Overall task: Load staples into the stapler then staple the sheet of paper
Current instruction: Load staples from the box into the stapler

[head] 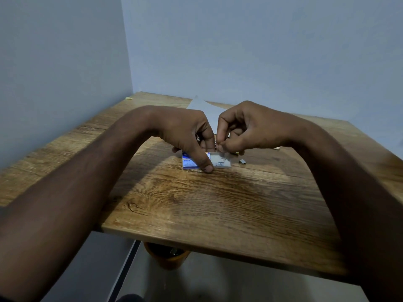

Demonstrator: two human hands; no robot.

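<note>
A small blue staple box [192, 163] is lying on the wooden table [196, 203], its pale inner tray [221, 161] slid out to the right and showing silvery staples inside. The left hand [187, 136] is pinning the box down, thumb curled against its near edge. The right hand [239, 129] is pinching its fingertips together just above the tray — what they grip is too blurred to tell. A loose staple strip [242, 161] is lying just right of the tray, and the sheet of paper [207, 107] is resting behind the hands.

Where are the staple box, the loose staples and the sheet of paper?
staple box [190, 162]: head view, blue printed sleeve.
loose staples [243, 162]: head view, strip's top.
sheet of paper [205, 106]: head view, bare part behind hands.
</note>
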